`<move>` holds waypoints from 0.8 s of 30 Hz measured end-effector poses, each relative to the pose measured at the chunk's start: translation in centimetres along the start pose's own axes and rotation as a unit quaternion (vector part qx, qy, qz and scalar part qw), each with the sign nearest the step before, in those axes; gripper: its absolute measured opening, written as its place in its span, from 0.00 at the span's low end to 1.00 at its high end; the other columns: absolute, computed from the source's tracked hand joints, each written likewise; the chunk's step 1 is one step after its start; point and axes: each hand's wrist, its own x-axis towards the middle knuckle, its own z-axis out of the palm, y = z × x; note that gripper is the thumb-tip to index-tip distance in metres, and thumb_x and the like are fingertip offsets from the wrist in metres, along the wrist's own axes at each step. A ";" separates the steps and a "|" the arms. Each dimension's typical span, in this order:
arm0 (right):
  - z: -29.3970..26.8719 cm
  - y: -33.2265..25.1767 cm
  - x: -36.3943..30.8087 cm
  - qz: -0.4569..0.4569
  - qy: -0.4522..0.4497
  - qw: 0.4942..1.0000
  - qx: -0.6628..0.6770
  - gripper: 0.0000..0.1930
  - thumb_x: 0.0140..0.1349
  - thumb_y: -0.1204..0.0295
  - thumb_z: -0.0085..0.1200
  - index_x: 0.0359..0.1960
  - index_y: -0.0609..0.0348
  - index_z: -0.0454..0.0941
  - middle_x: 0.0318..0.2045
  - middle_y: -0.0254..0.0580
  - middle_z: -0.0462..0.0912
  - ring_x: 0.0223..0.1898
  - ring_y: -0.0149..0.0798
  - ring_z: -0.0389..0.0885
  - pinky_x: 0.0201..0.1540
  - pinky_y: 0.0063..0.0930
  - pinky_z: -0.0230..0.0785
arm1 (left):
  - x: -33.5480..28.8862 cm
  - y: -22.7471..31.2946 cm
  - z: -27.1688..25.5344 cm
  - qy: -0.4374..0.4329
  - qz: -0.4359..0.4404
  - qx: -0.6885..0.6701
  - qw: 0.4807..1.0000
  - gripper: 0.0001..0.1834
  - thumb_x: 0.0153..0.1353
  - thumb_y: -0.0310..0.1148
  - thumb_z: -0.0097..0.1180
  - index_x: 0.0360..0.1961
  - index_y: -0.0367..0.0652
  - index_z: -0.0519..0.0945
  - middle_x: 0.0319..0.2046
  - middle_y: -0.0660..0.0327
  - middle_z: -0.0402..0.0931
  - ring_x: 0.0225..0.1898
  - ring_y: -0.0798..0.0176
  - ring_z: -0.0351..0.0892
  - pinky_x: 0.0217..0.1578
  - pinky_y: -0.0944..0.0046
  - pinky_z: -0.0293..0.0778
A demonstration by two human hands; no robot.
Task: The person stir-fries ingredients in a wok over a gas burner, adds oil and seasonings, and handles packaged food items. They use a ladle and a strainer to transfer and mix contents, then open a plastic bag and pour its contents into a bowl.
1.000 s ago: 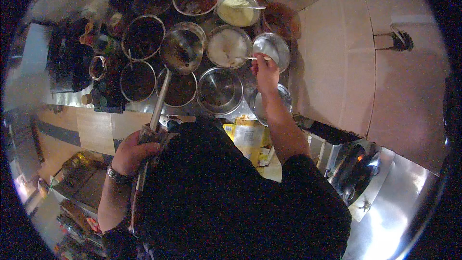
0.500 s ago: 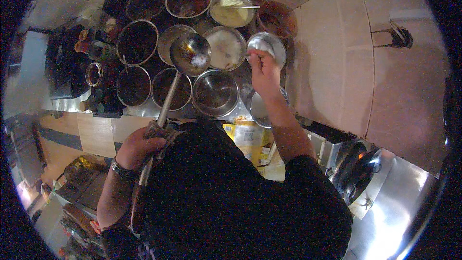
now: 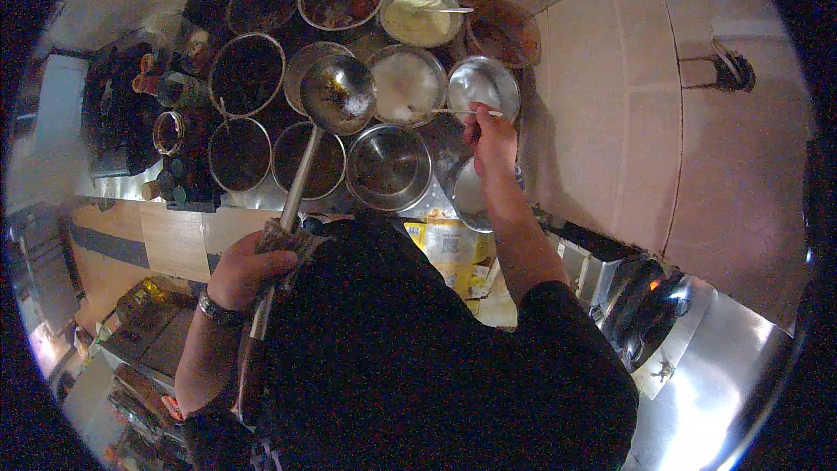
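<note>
My left hand (image 3: 253, 266) is wrapped round the long handle of a metal ladle (image 3: 338, 96), with a crumpled cloth (image 3: 292, 249) at the grip. The ladle's bowl hangs over the pots, holding a little white stuff and some brownish liquid. With closed fingers, my right hand (image 3: 495, 141) grips a thin spoon (image 3: 466, 112). Its far end reaches left to a bowl of white powder (image 3: 403, 78), where a small white heap shows; the spoon's tip is hard to make out. Just beyond that hand stands a shiny metal bowl (image 3: 482, 83), its contents unclear.
Several round metal pots, one empty-looking pot (image 3: 389, 167) among them, crowd the counter. A bowl of pale yellow stuff (image 3: 420, 17) with a spoon sits at the back. Bottles and jars (image 3: 174, 135) stand left. A tiled wall (image 3: 610, 113) rises at right, with a burner (image 3: 645, 305) below.
My right hand has shifted slightly down and right, and the spoon now shows, reaching to the white powder. The ladle has moved slightly left.
</note>
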 end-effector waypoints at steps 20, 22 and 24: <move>0.2 0.4 0.5 -0.059 -0.035 0.997 -0.044 0.10 0.69 0.68 0.49 0.43 0.60 0.80 0.25 0.35 0.78 0.23 0.27 0.73 0.28 0.22 0.68 | 0.3 0.9 -0.1 -0.003 0.030 0.020 0.999 0.15 0.59 0.34 0.58 0.45 0.38 0.76 0.31 0.65 0.77 0.29 0.71 0.75 0.31 0.71 0.72; 0.4 -1.5 0.2 -0.054 -0.026 0.998 -0.030 0.09 0.68 0.68 0.52 0.42 0.59 0.80 0.25 0.35 0.78 0.23 0.27 0.72 0.27 0.22 0.66 | 0.3 1.0 -0.2 -0.008 0.019 0.001 1.000 0.15 0.59 0.34 0.58 0.45 0.38 0.77 0.32 0.65 0.78 0.30 0.72 0.75 0.32 0.70 0.72; 0.8 -3.4 -0.7 -0.056 -0.032 0.998 0.020 0.09 0.67 0.67 0.53 0.41 0.59 0.80 0.25 0.35 0.78 0.23 0.27 0.72 0.26 0.22 0.66 | 0.4 1.2 -0.2 -0.007 0.009 0.007 1.000 0.16 0.60 0.34 0.58 0.46 0.38 0.77 0.33 0.65 0.78 0.31 0.71 0.75 0.33 0.70 0.72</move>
